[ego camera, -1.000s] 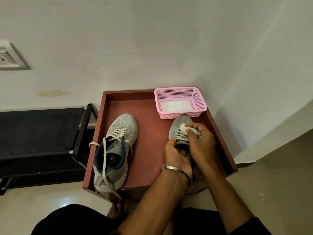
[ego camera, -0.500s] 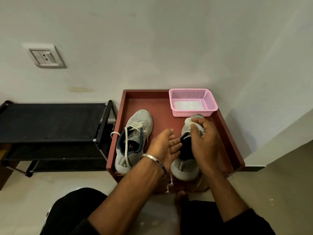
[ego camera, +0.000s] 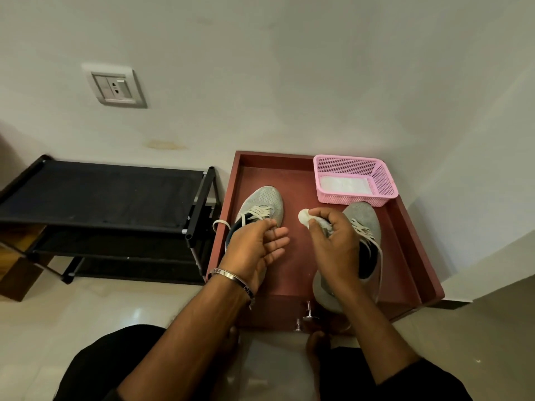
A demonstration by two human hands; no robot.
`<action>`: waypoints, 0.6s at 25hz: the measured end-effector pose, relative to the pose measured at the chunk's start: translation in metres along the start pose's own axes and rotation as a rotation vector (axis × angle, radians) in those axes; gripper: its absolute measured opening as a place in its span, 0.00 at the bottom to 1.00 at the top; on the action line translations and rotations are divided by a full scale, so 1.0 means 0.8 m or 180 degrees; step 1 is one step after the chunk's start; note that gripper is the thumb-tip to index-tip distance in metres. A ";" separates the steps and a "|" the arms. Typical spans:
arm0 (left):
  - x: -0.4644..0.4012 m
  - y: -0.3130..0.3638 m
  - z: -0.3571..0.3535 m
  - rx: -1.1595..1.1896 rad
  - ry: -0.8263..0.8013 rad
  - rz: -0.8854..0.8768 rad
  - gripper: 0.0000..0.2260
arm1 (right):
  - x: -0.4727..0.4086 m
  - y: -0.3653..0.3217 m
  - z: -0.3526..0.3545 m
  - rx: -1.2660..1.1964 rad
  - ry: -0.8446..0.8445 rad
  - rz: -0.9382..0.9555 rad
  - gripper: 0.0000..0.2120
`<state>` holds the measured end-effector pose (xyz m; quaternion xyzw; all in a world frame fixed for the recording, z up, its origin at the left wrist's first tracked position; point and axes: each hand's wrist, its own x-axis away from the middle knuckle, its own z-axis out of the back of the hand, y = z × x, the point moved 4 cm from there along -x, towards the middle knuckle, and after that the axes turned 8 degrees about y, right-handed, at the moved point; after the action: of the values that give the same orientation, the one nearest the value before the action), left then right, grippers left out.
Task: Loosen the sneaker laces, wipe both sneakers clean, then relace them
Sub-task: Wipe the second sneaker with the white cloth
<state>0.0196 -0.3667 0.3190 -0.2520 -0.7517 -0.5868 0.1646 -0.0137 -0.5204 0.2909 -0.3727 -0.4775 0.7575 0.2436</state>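
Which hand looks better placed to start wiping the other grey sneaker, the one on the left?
Probably the right hand: it grips the crumpled white wipe. The left hand is open over the left grey mesh sneaker, better placed to steady it.

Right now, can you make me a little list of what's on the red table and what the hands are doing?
surface: red table with a raised rim
left sneaker: grey, laces loose
right sneaker: grey, laces loose, heel at the table's front edge
basket: pink, back right corner, white sheets inside
left hand: open, above the left sneaker
right hand: pinches a white wipe, between the sneakers
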 end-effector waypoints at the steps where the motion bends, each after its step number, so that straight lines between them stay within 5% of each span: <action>1: -0.004 0.005 0.011 -0.0236 0.0195 -0.0345 0.06 | 0.003 0.001 -0.009 -0.0012 -0.0086 -0.0023 0.08; 4: -0.018 0.021 0.045 -0.2029 0.0986 -0.1689 0.09 | 0.007 0.003 -0.024 0.0121 -0.0219 0.0042 0.08; 6: -0.031 0.022 0.058 -0.2855 0.1165 -0.1808 0.18 | 0.006 -0.001 -0.031 0.0212 -0.0233 0.0189 0.08; 10: -0.055 0.025 0.067 -0.3184 0.1158 -0.1727 0.23 | 0.006 -0.005 -0.056 0.0164 -0.0375 0.0273 0.12; 15: -0.070 0.025 0.074 -0.3546 0.1020 -0.1838 0.09 | 0.006 0.018 -0.085 -0.0759 -0.0790 -0.1136 0.08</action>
<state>0.0801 -0.3162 0.2890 0.0033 -0.3382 -0.9400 -0.0451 0.0375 -0.4858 0.2579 -0.2127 -0.6481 0.6806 0.2673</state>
